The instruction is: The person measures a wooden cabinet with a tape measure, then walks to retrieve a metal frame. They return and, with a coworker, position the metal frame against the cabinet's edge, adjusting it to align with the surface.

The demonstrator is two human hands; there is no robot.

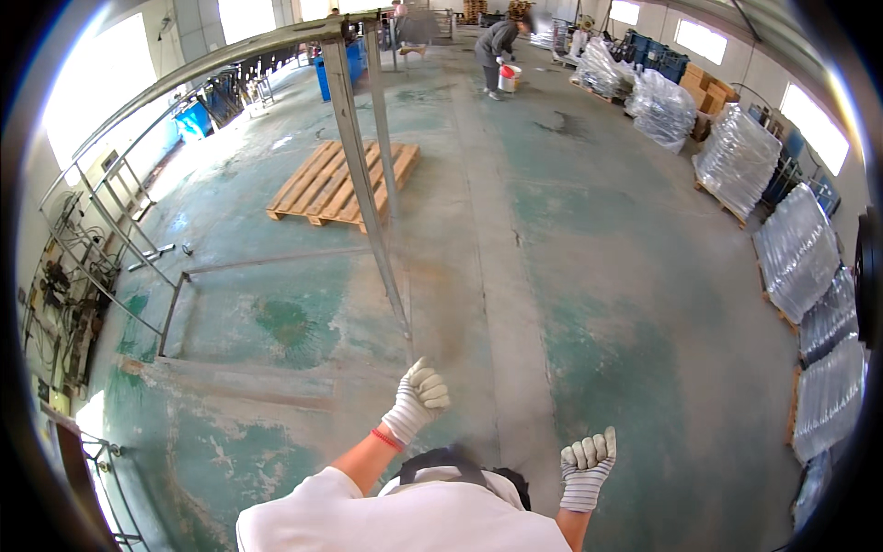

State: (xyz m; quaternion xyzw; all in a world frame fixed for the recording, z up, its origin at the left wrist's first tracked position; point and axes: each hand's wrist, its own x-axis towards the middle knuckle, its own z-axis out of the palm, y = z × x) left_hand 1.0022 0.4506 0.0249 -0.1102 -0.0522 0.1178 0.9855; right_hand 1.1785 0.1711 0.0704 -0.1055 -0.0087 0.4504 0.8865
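Observation:
My left hand (pixel 418 396) wears a white knit glove and a red wristband. It is raised in front of me with the fingers curled into a loose fist, holding nothing. It hangs just below the foot of a tall grey metal frame (pixel 363 175), not touching it. My right hand (pixel 586 465), also in a white glove, is lower and to the right, fingers curled, empty. Both are above a worn green and grey concrete floor (pixel 570 304).
A wooden pallet (pixel 342 182) lies on the floor behind the frame. Metal racks (pixel 101 267) line the left wall. Plastic-wrapped pallet stacks (pixel 796 248) stand along the right wall. Far back, a person (pixel 497 51) bends over a white and red bucket (pixel 509 77).

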